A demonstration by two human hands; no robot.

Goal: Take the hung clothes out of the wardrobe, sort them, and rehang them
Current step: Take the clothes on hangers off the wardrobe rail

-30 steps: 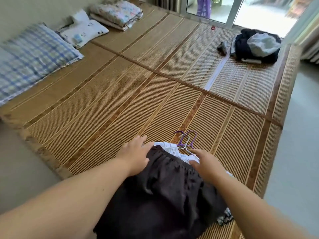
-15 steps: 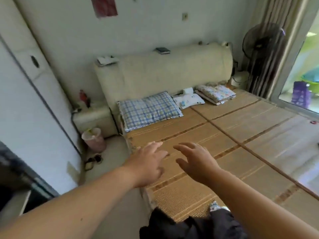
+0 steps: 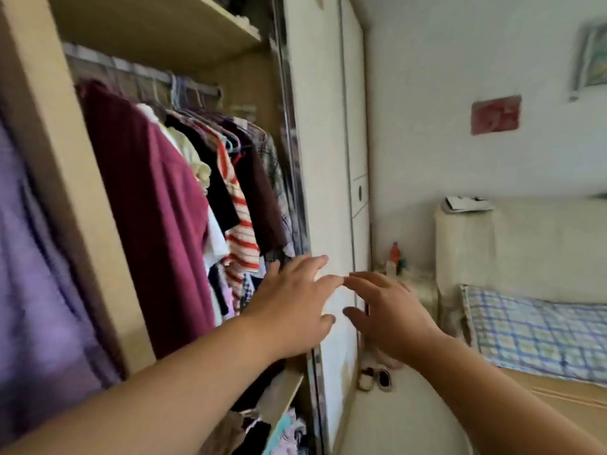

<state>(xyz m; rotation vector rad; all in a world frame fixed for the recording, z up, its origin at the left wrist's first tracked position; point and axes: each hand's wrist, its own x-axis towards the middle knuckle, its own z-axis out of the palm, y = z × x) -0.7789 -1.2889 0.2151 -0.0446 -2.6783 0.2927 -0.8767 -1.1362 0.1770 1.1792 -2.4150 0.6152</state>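
At the open wardrobe [image 3: 69, 198], the left hand [image 3: 292, 303] and right hand [image 3: 391, 310] hover empty, fingers spread, side by side. The hung clothes [image 3: 184, 198] crowd the rail [image 3: 138, 68] at ten o'clock from them, so both hands seem poised to gather a batch.

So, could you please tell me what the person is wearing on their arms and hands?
Nothing that shows: the left hand and right hand have no gloves, rings or watch, and the left forearm and right forearm are bare, with no sleeve in view.
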